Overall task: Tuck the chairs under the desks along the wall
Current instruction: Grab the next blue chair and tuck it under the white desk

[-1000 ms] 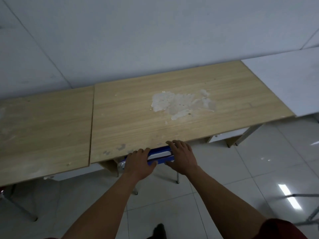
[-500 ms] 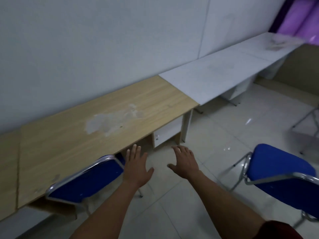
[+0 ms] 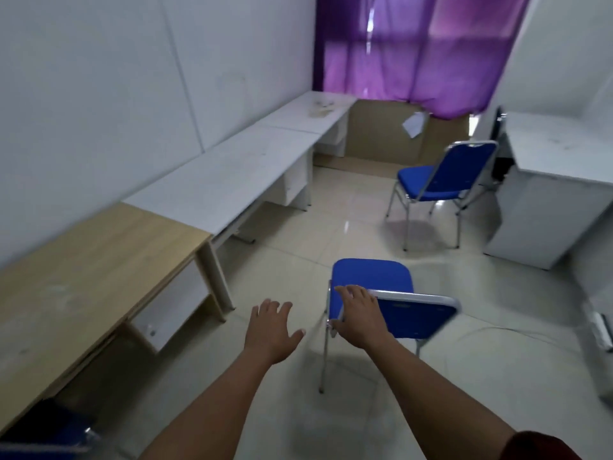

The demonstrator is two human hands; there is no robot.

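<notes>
A blue chair with a chrome frame stands on the floor in front of me, its backrest towards me. My right hand rests on the left end of that backrest, fingers spread. My left hand hovers open to the left of the chair, holding nothing. A second blue chair stands farther off near the window. The wooden desk and white desks line the left wall. A tucked chair's back shows at the bottom left.
A purple curtain covers the far window. A white desk unit stands on the right. A cable and a power strip lie on the tiled floor at right.
My hands let go of the chair tucked under the wooden desk. The view swung right; my right hand has reached the backrest of the nearest loose chair.
</notes>
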